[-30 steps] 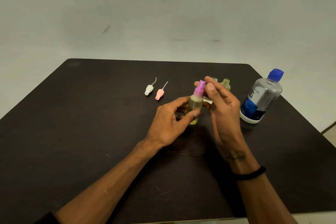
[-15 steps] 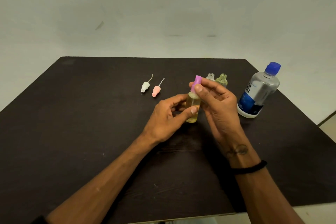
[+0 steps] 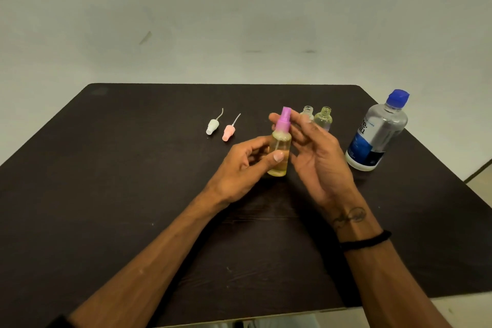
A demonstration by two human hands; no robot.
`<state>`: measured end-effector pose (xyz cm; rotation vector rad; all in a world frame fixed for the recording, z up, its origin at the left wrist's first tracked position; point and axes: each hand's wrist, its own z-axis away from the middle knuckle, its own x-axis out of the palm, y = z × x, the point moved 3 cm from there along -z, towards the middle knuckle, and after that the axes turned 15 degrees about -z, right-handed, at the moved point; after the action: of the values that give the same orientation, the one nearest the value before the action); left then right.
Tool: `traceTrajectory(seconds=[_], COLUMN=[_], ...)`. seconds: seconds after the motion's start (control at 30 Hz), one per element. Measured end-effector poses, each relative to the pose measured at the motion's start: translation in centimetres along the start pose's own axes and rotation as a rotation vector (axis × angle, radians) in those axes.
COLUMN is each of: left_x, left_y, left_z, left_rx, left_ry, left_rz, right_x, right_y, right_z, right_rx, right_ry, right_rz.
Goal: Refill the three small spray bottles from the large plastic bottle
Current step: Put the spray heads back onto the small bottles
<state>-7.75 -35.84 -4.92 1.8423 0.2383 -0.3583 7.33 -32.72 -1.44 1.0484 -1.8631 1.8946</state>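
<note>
Two open bottles (image 3: 318,120) behind hands (image 3: 279,157); capped large bottle (image 3: 378,133) right.

Two bare forearms reach forward, hands meeting at the middle.

The left hand (image 3: 243,165) curls round the small spray bottle (image 3: 280,153), thumb pressed across its front and the other fingers wrapped behind, holding it upright. The right hand (image 3: 316,157) stands just beside it, palm turned inward, fingers (image 3: 298,128) fairly straight and loosely spread by the bottle's pink pump top (image 3: 283,118); whether they touch it is unclear. The right wrist shows a tattoo (image 3: 350,217) and a black band (image 3: 366,241).
</note>
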Motion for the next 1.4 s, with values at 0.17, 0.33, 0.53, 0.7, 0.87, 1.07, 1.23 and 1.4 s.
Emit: traceTrajectory(seconds=[0.17, 0.33, 0.53, 0.7, 0.87, 1.07, 1.23, 1.4], left_x=[0.11, 0.08, -0.02, -0.02, 0.15, 0.16, 0.04, -0.11], left_y=[-0.29, -0.33, -0.13, 0.19, 0.4, 0.34, 0.17, 0.06], left_z=[-0.11, -0.17, -0.13, 0.03, 0.06, 0.03, 0.05, 0.03], left_rx=[-0.015, -0.012, 0.002, 0.004, 0.002, -0.019, -0.058, -0.059], left_ry=[-0.041, -0.048, -0.046, -0.023, -0.03, -0.077, -0.092, -0.099], left_rz=[0.045, 0.043, 0.003, -0.029, 0.002, 0.07, 0.13, 0.142], right_x=[-0.22, -0.24, -0.39, -0.54, -0.33, 0.14, 0.02, -0.13], right_y=[0.25, 0.09, 0.0, 0.04, 0.12, 0.13, -0.07, -0.04], right_z=[-0.09, -0.01, -0.23, -0.17, -0.11, 0.0, 0.12, 0.09], right_rx=[0.047, 0.02, -0.031, -0.072, -0.091, 0.024, 0.067, 0.046], right_ry=[-0.012, 0.044, 0.076, 0.093, 0.09, 0.012, -0.016, -0.012], right_rz=[-0.098, -0.087, -0.098, -0.047, -0.009, -0.108, -0.136, -0.157])
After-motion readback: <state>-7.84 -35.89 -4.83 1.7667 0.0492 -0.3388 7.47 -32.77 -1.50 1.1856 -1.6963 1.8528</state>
